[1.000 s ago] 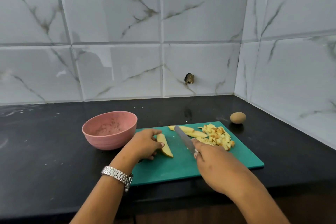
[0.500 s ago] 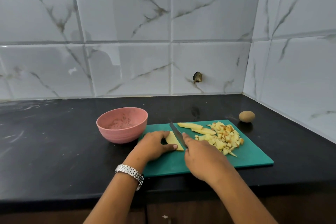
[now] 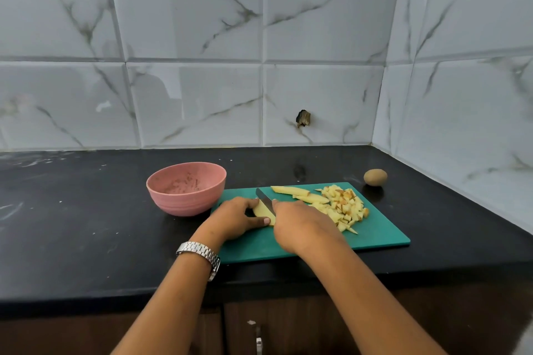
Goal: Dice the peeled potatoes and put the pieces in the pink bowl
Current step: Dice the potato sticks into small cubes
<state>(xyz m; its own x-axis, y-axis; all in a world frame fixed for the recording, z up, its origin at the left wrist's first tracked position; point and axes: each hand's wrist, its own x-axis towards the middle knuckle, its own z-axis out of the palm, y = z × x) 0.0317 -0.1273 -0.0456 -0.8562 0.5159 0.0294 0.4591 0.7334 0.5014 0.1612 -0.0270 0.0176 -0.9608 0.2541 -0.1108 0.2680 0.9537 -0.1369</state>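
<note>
Steel knife [image 3: 264, 201] on pale potato wedge [image 3: 260, 210]

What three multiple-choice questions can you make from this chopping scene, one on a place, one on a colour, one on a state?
1. What colour is the cutting board?
A. White
B. Pink
C. Green
2. Where is the whole brown potato?
A. On a plate
B. On the counter, beyond the board's far right corner
C. In a hand
3. What state is the pink bowl in?
A. Upright, with no potato pieces inside
B. Full of dice
C. Overturned
Answers: 1 C, its bare surface is green. 2 B, it sits on the black top, apart from the board. 3 A, only smears show inside; the diced pile lies on the board.
</note>
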